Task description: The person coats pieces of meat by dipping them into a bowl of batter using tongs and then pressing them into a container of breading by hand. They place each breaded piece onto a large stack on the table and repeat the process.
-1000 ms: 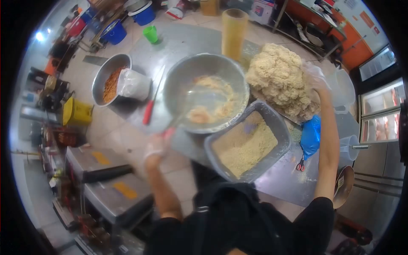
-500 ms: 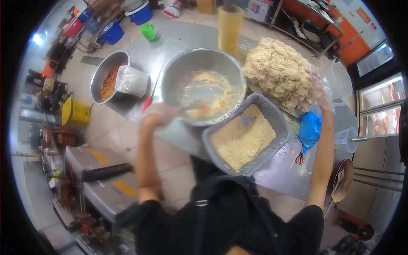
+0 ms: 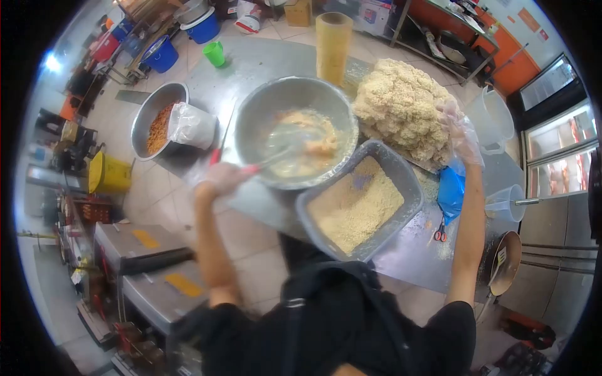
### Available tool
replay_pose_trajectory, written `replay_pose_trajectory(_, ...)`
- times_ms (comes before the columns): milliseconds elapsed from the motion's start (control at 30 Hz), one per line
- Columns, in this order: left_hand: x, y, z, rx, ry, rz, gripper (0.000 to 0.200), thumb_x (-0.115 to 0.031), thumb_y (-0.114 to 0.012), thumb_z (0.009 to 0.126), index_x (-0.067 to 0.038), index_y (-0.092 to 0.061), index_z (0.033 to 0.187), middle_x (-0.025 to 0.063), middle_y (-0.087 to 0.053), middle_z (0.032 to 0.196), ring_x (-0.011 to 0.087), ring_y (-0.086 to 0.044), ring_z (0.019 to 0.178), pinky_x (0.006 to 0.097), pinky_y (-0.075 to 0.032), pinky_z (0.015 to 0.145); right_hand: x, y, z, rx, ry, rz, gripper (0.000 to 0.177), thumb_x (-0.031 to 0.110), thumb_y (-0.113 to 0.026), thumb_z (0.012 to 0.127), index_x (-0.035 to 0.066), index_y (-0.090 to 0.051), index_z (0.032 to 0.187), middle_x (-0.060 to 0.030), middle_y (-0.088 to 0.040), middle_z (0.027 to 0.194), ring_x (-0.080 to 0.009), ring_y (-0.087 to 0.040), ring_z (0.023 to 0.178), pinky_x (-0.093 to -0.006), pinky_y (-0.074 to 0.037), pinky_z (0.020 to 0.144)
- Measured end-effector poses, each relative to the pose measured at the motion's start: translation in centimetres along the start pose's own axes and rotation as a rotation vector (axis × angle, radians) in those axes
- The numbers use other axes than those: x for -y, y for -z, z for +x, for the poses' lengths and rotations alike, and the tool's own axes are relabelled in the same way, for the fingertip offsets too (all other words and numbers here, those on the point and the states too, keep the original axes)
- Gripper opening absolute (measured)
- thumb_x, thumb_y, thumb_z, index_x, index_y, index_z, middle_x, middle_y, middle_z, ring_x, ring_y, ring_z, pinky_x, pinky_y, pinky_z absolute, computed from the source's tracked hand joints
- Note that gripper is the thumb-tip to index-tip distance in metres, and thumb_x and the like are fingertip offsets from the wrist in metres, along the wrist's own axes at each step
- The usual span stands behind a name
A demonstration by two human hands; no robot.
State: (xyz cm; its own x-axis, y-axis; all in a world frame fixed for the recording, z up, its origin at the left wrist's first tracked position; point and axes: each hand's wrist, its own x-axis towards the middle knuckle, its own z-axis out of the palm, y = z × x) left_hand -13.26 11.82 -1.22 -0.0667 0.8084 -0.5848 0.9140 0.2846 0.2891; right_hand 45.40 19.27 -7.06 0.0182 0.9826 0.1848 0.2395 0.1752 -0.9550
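Observation:
My left hand (image 3: 219, 178), in a clear plastic glove, is closed round the red handle of a metal stirring utensil (image 3: 276, 158). Its working end is down in the wide metal bowl (image 3: 248, 100), which holds pale, wet batter (image 3: 295, 161); motion smears its shape. Against the right flank of a large heap of crumb-coated pieces (image 3: 401, 106) lies my right hand (image 3: 461, 133), gloved too, with its fingers spread. A grey plastic tub (image 3: 411, 216) of pale yellow crumbs or flour (image 3: 357, 216) stands in front of me, between bowl and heap.
To the left stands a metal bowl (image 3: 139, 119) of brown bits with a plastic bag (image 3: 191, 124) inside. A red-handled knife (image 3: 216, 153) lies beside the batter bowl. Near my right forearm are a blue bag (image 3: 450, 194), scissors (image 3: 441, 233) and clear jugs (image 3: 506, 205). A tall yellowish cylinder (image 3: 332, 50) rises behind.
My left hand has shifted slightly left and down, and the utensil's end has moved within the batter. My right hand stays on the heap. The whole view has shifted a little.

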Motion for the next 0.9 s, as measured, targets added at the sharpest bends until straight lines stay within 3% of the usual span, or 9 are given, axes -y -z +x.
replay_pose_trajectory(67,0.5,-1.2,1.8,0.03,-0.077,0.333,0.081,-0.077,-0.042,0.089,-0.004,-0.074,0.084,0.0161,-0.068,0.075,0.0278,-0.067,0.075,0.0426,-0.051,0.073,-0.7,-0.2,-0.1,0.028,-0.015,0.028,0.037,0.03,-0.05,0.104,0.005,-0.06,0.13,-0.0032,-0.064,0.125,-0.0117,-0.06,0.099,-0.0267,-0.048,0.087)
replay_pose_trajectory(200,0.0,-1.2,2.5,0.039,0.031,0.251,0.083,-0.079,-0.041,0.088,-0.003,-0.074,0.081,0.0176,-0.068,0.076,0.0289,-0.067,0.078,0.0435,-0.051,0.075,-1.8,-0.2,-0.4,0.025,-0.073,0.09,0.039,0.034,-0.051,0.104,0.006,-0.061,0.129,-0.0009,-0.065,0.117,-0.0065,-0.057,0.09,-0.0221,-0.047,0.08)
replay_pose_trajectory(300,-1.0,-1.0,3.7,0.098,-0.049,0.274,0.081,-0.076,-0.042,0.089,-0.002,-0.074,0.086,0.0177,-0.069,0.079,0.0301,-0.068,0.081,0.0439,-0.05,0.079,-3.0,0.2,-0.3,-0.012,-0.037,0.139,0.041,0.036,-0.051,0.104,0.004,-0.061,0.128,-0.0018,-0.066,0.112,-0.0047,-0.056,0.085,-0.0186,-0.046,0.075)
replay_pose_trajectory(400,-2.6,-1.2,4.6,0.127,0.009,0.234,0.068,-0.065,-0.047,0.092,-0.002,-0.071,0.105,0.0219,-0.069,0.1,0.0329,-0.065,0.1,0.0411,-0.047,0.09,-3.6,0.9,-0.1,0.069,-0.124,0.252,0.042,0.035,-0.05,0.104,0.003,-0.06,0.128,-0.0042,-0.066,0.11,-0.006,-0.057,0.082,-0.0179,-0.046,0.073)
replay_pose_trajectory(500,-1.4,-3.2,8.4,-0.01,-0.212,0.28,0.064,-0.062,-0.051,0.09,-0.005,-0.07,0.11,0.0229,-0.069,0.106,0.036,-0.064,0.102,0.0424,-0.047,0.092,-4.1,1.2,-0.1,0.082,-0.153,0.344,0.041,0.033,-0.049,0.105,0.004,-0.058,0.132,-0.0075,-0.067,0.111,-0.0103,-0.061,0.082,-0.0215,-0.05,0.076)
replay_pose_trajectory(600,-2.4,-2.7,7.8,-0.127,-0.186,0.287,0.056,-0.056,-0.055,0.088,-0.009,-0.069,0.115,0.0223,-0.067,0.114,0.0381,-0.063,0.106,0.0428,-0.048,0.091,-1.9,0.6,-1.2,0.141,-0.183,0.011,0.043,0.025,-0.044,0.105,0.004,-0.048,0.142,-0.0085,-0.063,0.121,-0.0171,-0.064,0.101,-0.028,-0.054,0.09)
replay_pose_trajectory(700,-4.6,0.6,3.3,-0.093,-0.039,0.335,0.05,-0.05,-0.058,0.086,-0.011,-0.07,0.114,0.0213,-0.067,0.115,0.0389,-0.063,0.106,0.0427,-0.049,0.089,-1.7,-0.1,-1.6,-0.012,-0.165,0.138,0.039,0.024,-0.045,0.104,0.004,-0.054,0.136,-0.0095,-0.067,0.108,-0.0173,-0.064,0.092,-0.0289,-0.054,0.08)
replay_pose_trajectory(800,-5.0,1.8,1.8,-0.207,0.061,0.278,0.048,-0.047,-0.06,0.083,-0.009,-0.072,0.11,0.0204,-0.068,0.113,0.0367,-0.066,0.103,0.0412,-0.052,0.088,-4.7,2.0,-0.9,0.02,0.23,-0.598,0.037,0.026,-0.044,0.105,0.003,-0.06,0.129,-0.0138,-0.067,0.097,-0.0175,-0.065,0.089,-0.0299,-0.051,0.075)
replay_pose_trajectory(900,-4.0,1.9,3.9,-0.338,0.22,0.234,0.049,-0.047,-0.06,0.083,-0.006,-0.073,0.105,0.02,-0.069,0.111,0.0349,-0.068,0.1,0.0409,-0.053,0.086,-3.8,1.9,-1.4,0.099,0.131,-0.267,0.044,0.029,-0.052,0.103,-0.001,-0.054,0.135,-0.0098,-0.061,0.129,-0.0142,-0.061,0.095,-0.0294,-0.051,0.085)
